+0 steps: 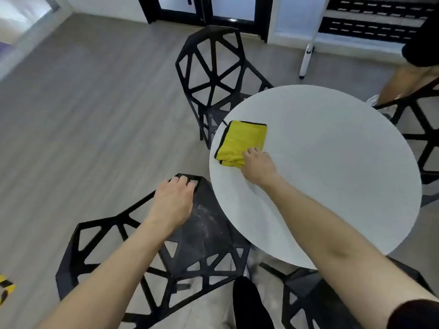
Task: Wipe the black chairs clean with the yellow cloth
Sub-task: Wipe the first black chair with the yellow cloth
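At nine o'clock on the round white tabletop: folded yellow cloth, pinched at its near corner by the right hand. Left hand grips the near black chair, dusty seat. Advice: gather the cloth fully, keep the chair steadied.

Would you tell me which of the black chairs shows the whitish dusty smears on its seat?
It is the nearest chair, whose front edge the left hand grips. The chair beyond the table shows no such marks on what is visible.

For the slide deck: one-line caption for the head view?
Right hand grips yellow cloth on white table; left hand holds near black chair.
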